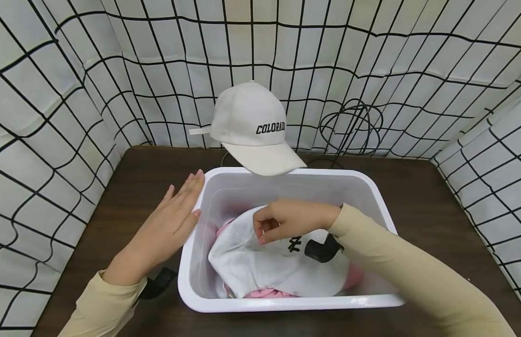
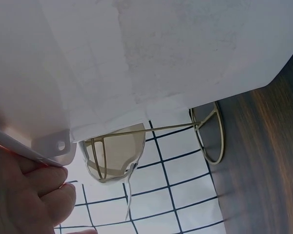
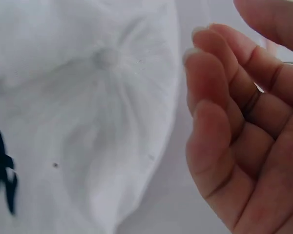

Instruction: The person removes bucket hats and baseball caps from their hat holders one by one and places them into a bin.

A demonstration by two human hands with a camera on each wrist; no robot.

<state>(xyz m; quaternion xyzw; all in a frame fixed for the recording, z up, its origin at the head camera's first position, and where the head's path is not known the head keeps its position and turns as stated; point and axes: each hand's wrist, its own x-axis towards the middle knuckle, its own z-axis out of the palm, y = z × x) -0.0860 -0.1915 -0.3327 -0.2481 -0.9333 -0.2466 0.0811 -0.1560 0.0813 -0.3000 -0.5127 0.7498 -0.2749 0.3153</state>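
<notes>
A white plastic tub (image 1: 285, 303) stands on the table with a white garment (image 1: 264, 262) bearing dark lettering lying inside it. Pink cloth (image 1: 270, 293) shows from under the garment. My left hand (image 1: 169, 224) rests against the tub's left rim, fingers extended; in the left wrist view its fingertips (image 2: 53, 178) touch the rim. Above the garment is my right hand (image 1: 291, 220), its fingers loosely bent. The right wrist view shows nothing between thumb and fingers (image 3: 207, 131), and a puckered spot in the white fabric (image 3: 107, 58) beside them.
Behind the tub a white cap (image 1: 249, 117) reading "COLORAD…" sits on a gold wire stand (image 2: 215, 141), its brim reaching over the rear rim. Black wire grid panels (image 1: 167, 93) enclose the back and sides. A coil of dark wire (image 1: 353, 126) hangs at the back right.
</notes>
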